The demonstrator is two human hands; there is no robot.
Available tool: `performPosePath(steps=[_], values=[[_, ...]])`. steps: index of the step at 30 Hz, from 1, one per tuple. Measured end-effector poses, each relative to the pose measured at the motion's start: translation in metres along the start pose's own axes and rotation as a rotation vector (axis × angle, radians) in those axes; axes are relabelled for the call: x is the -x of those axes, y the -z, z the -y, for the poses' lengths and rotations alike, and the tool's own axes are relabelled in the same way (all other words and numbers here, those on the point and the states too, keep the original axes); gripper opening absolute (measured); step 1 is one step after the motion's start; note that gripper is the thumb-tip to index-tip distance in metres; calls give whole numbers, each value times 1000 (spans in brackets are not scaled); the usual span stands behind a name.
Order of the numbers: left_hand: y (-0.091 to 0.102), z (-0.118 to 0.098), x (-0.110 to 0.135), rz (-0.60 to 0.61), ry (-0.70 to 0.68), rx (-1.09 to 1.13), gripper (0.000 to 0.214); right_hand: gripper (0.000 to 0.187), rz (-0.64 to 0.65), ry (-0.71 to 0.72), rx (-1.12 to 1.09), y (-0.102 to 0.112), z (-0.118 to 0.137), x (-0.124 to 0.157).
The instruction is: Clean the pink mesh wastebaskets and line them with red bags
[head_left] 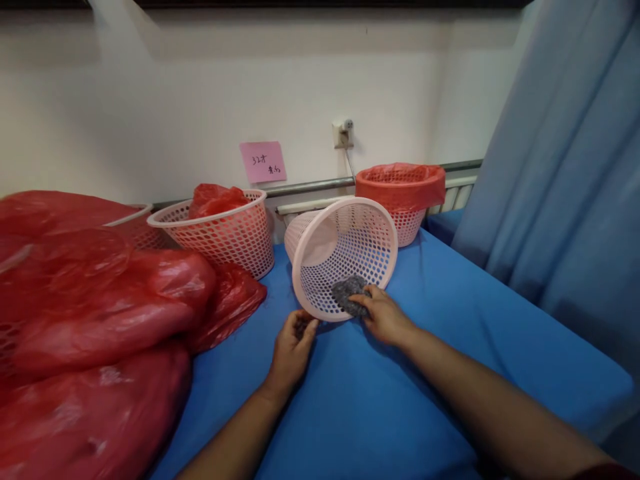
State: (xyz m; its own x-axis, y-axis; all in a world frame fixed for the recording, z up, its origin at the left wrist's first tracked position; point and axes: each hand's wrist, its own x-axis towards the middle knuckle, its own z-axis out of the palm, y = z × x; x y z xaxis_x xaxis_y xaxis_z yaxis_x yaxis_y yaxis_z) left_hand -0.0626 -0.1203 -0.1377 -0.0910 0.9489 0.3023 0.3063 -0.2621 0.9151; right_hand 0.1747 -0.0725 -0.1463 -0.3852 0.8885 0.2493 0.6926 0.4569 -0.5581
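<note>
A pale pink plastic basket (320, 243) with a holed wall lies tilted on its side, its mouth facing me. At the lower left of its rim is my left hand (296, 343), fingers curled closed against the rim. My right hand (383, 313) grips a dark grey cloth (350, 293) and presses it on the inner wall near the lower rim. Part of the cloth is hidden under my right fingers.
The surface is covered by a blue sheet (380, 407). Red plastic bags (100, 307) pile up at the left. Behind stand a basket holding red plastic (225, 237) and a red-lined basket (400, 187). A blue curtain (560, 173) hangs at the right.
</note>
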Motion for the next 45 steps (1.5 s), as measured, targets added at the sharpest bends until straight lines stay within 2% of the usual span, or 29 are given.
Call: performPosePath(steps=[3,4,6,10,12,14,18,23,26,29,32,35,38,40,42,45], values=[[-8,5,1,132,14,-8,34,67,68,111,-174,-7,5,1],[-8,7,1,146,13,-16,34,67,89,141,-210,-6,5,1],[-4,7,-1,124,7,-39,33,66,92,146,-142,2,0,0],[12,1,-3,-33,-21,-84,30,57,-68,-48,129,25,-19,-4],[17,-3,-3,-93,-37,-94,30,56,-156,-146,170,33,-28,-6],[17,-6,-2,-107,-46,-86,30,57,-179,-174,180,33,-30,-7],[6,-2,1,-41,-34,-60,29,59,-73,-59,135,16,-14,-2],[-5,12,2,170,12,-49,36,65,69,151,-127,0,5,5],[-3,15,0,183,14,-59,35,66,105,172,-183,1,5,5],[5,10,-1,107,0,-94,33,61,74,102,-23,9,-3,3],[15,0,-3,-27,-30,-140,30,56,-46,-56,143,24,-16,-2],[20,-8,-3,-140,-70,-129,31,58,-159,-171,209,31,-24,-5],[18,-8,-1,-197,-88,-89,31,60,-119,-113,133,22,-19,-3],[13,-2,1,-151,-65,-68,31,61,-23,11,21,10,-10,0],[8,6,3,-17,-22,-45,31,64,53,109,-99,-2,0,3],[2,13,3,161,22,-33,36,67,117,172,-224,-8,5,4]])
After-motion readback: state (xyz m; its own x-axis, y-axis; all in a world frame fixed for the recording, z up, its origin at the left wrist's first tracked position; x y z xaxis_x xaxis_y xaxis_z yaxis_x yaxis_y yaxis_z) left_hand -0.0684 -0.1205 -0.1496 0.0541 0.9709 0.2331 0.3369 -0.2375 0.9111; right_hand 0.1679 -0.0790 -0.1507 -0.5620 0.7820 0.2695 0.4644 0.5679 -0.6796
